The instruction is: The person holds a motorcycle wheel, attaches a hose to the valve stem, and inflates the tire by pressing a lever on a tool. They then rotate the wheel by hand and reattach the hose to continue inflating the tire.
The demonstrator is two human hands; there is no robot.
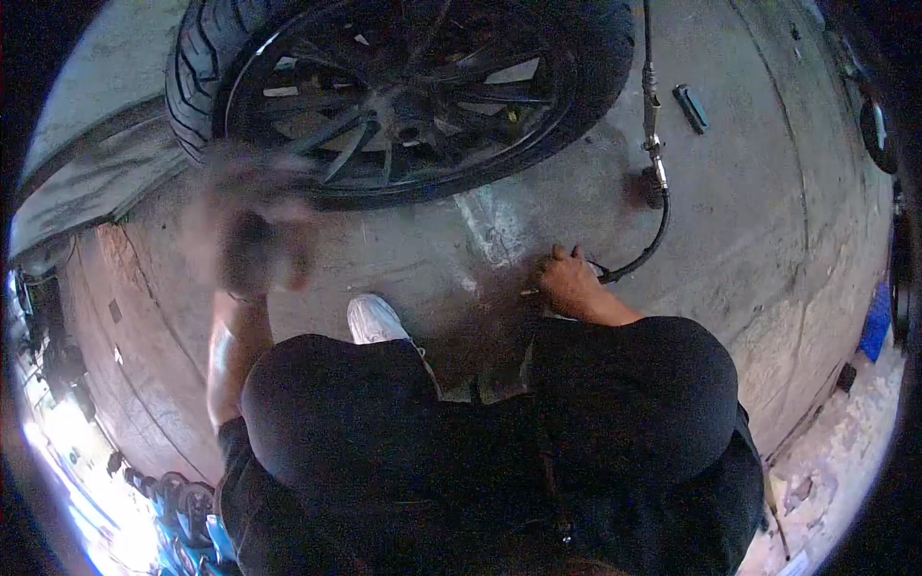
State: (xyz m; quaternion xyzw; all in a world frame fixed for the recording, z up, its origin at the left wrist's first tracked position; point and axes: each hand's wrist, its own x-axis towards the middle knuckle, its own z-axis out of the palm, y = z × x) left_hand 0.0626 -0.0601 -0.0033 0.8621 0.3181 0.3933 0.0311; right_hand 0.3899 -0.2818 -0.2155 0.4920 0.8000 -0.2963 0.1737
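A black wheel with a tire fills the top of the head view. My left hand is smeared by motion beside the tire's lower left edge; whether its fingers hold anything cannot be made out. Near my right knee, my right hand is closed around the end of a black air hose. A metal fitting with a gauge-like round part joins the hose further up. Part of what my right fingers grip is hidden.
A small dark teal object lies on the concrete floor to the right of the hose. My white shoe is below the wheel. Blue and dark items stand at the lower left, and a blue object is at the far right.
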